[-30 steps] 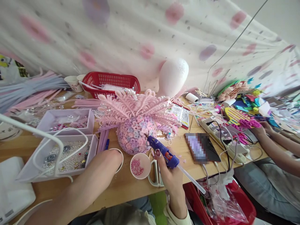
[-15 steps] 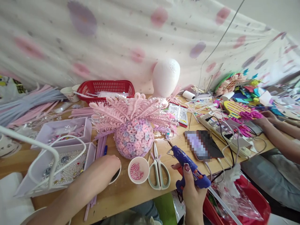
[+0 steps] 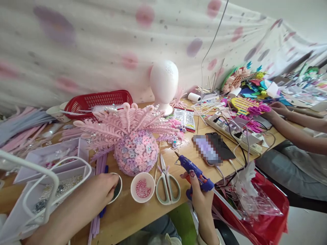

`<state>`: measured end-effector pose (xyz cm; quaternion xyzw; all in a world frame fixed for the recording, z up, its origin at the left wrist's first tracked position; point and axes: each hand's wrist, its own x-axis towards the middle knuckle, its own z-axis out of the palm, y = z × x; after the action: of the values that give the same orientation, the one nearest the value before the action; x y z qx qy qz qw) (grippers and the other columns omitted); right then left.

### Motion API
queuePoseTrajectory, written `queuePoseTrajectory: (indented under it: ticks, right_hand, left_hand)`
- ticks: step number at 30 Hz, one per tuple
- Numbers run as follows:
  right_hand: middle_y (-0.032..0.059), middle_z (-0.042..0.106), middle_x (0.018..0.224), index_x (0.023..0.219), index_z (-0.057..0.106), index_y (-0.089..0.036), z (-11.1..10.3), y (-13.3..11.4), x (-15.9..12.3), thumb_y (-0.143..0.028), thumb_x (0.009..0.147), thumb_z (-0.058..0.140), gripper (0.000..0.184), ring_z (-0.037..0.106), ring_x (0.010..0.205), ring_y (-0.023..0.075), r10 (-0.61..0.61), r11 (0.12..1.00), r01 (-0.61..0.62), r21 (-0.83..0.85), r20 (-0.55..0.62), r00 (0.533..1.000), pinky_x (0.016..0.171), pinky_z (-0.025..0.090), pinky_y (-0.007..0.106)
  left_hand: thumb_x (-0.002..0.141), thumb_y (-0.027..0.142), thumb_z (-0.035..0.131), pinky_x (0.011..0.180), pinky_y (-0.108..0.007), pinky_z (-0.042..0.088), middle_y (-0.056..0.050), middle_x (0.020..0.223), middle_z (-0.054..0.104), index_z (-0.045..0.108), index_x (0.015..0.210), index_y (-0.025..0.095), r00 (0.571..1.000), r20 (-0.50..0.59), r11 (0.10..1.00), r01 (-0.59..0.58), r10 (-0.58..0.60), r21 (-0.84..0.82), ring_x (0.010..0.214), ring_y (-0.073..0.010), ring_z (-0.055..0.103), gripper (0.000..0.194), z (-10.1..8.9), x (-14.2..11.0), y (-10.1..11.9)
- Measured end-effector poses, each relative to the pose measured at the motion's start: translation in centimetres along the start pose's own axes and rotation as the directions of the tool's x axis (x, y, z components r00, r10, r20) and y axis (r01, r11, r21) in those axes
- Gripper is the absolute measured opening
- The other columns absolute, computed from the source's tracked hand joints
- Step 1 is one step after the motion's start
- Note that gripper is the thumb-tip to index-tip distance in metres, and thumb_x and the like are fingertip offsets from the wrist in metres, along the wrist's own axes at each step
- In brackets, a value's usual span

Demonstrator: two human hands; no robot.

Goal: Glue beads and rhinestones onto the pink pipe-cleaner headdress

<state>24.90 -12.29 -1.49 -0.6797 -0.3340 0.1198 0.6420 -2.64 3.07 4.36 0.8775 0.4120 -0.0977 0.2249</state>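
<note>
Swung away from the flowery ball (image 3: 136, 153) since a second ago, the glue gun (image 3: 192, 168) is gripped in the right hand (image 3: 200, 199), near the scissors (image 3: 167, 187). The left hand (image 3: 106, 185) dips into a cup (image 3: 121, 190); whether it pinches anything cannot be told.

Glue gun (image 3: 188, 164), beads (image 3: 143, 188) and scissors (image 3: 165, 173) show a craft workshop.

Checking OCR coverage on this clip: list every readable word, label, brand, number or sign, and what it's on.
No text is readable.
Printed packet near the white head form: dense print, too small and blurred to read.
Phone screen: pixelated, nothing legible.
Glue gun in the right hand: no lettering I can make out.
</note>
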Motion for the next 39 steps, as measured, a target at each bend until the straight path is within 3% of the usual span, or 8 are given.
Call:
queuePoseTrajectory:
  ticks: [8, 13, 16, 18, 22, 25, 34, 39]
  right_hand:
    - [0.0071, 0.068, 0.059, 0.064, 0.075, -0.018, 0.7, 1.3, 1.0, -0.069, 0.086, 0.066, 0.057, 0.063, 0.055, 0.0225, 0.116, 0.993, -0.115, 0.016, -0.064, 0.991, 0.059, 0.056, 0.036]
    - [0.0081, 0.070, 0.063, 0.066, 0.074, -0.018, 0.8, 2.3, 1.0, -0.076, 0.082, 0.067, 0.061, 0.066, 0.064, 0.0252, 0.182, 0.983, -0.179, 0.042, -0.092, 0.979, 0.067, 0.056, 0.038]
    - [0.0089, 0.071, 0.067, 0.068, 0.074, -0.017, 0.6, 2.9, 1.0, -0.075, 0.082, 0.069, 0.059, 0.065, 0.063, 0.0239, 0.244, 0.968, -0.235, 0.086, -0.113, 0.963, 0.060, 0.051, 0.034]
    - [0.0097, 0.072, 0.070, 0.070, 0.074, -0.016, 0.4, 3.3, 0.9, -0.073, 0.083, 0.069, 0.059, 0.061, 0.057, 0.0212, 0.283, 0.957, -0.274, 0.094, -0.103, 0.954, 0.052, 0.045, 0.031]
    - [0.0104, 0.072, 0.070, 0.071, 0.073, -0.016, 0.3, 3.6, 0.8, -0.071, 0.081, 0.071, 0.057, 0.062, 0.058, 0.0220, 0.307, 0.949, -0.295, 0.114, -0.113, 0.945, 0.051, 0.044, 0.031]
    - [0.0111, 0.071, 0.069, 0.071, 0.073, -0.016, 0.3, 3.5, 0.7, -0.072, 0.079, 0.072, 0.057, 0.068, 0.066, 0.0264, 0.319, 0.944, -0.301, 0.135, -0.141, 0.937, 0.049, 0.044, 0.030]
    - [0.0104, 0.073, 0.072, 0.075, 0.074, -0.015, 0.2, 3.8, 0.3, -0.068, 0.081, 0.074, 0.054, 0.056, 0.046, 0.0175, 0.418, 0.903, -0.396, 0.169, -0.128, 0.899, 0.036, 0.035, 0.026]
    - [0.0123, 0.074, 0.075, 0.074, 0.075, -0.016, 0.1, 4.2, 0.3, -0.069, 0.083, 0.071, 0.054, 0.068, 0.063, 0.0250, 0.357, 0.928, -0.337, 0.158, -0.122, 0.926, 0.049, 0.047, 0.030]
  left_hand:
    - [0.091, 0.035, 0.050, 0.063, -0.026, 0.051, -0.001, 0.077, 0.073, 0.068, 0.082, 0.025, 0.982, -0.185, 0.966, -0.086, 0.041, -0.243, 0.068, -0.0193, 0.067, 0.022, -0.9, -0.5, -1.8]
    - [0.092, 0.046, 0.057, 0.066, -0.026, 0.056, 0.000, 0.080, 0.075, 0.075, 0.079, 0.030, 0.919, -0.390, 0.938, -0.186, 0.062, -0.291, 0.072, -0.0196, 0.071, 0.027, -2.5, -0.5, -1.5]
    - [0.093, 0.044, 0.060, 0.066, -0.026, 0.056, 0.002, 0.079, 0.075, 0.074, 0.078, 0.030, 0.844, -0.534, 0.929, -0.231, 0.043, -0.290, 0.071, -0.0179, 0.071, 0.025, -3.4, -0.2, 0.1]
    - [0.094, 0.040, 0.063, 0.066, -0.025, 0.055, 0.003, 0.082, 0.075, 0.073, 0.080, 0.029, 0.766, -0.639, 0.926, -0.289, 0.071, -0.244, 0.071, -0.0161, 0.070, 0.021, -3.7, 0.3, 1.5]
    - [0.096, 0.026, 0.067, 0.077, -0.027, 0.056, 0.002, 0.089, 0.072, 0.072, 0.085, 0.027, 0.561, -0.787, 0.891, -0.453, 0.255, -0.035, 0.082, -0.0145, 0.070, 0.013, -3.7, 2.4, 3.6]
    - [0.095, 0.024, 0.071, 0.084, -0.032, 0.056, 0.001, 0.093, 0.072, 0.075, 0.086, 0.028, 0.471, -0.813, 0.873, -0.478, 0.342, 0.091, 0.089, -0.0172, 0.068, 0.010, -3.5, 4.4, 4.0]
    - [0.095, 0.030, 0.072, 0.095, -0.047, 0.050, -0.003, 0.106, 0.073, 0.080, 0.082, 0.035, 0.485, -0.804, 0.921, -0.342, 0.343, 0.186, 0.103, -0.0250, 0.065, 0.015, -3.1, 6.1, 3.7]
    - [0.095, 0.038, 0.070, 0.103, -0.054, 0.048, -0.003, 0.109, 0.073, 0.080, 0.081, 0.036, 0.534, -0.797, 0.953, -0.249, 0.282, 0.170, 0.110, -0.0276, 0.063, 0.017, -3.0, 6.2, 4.0]
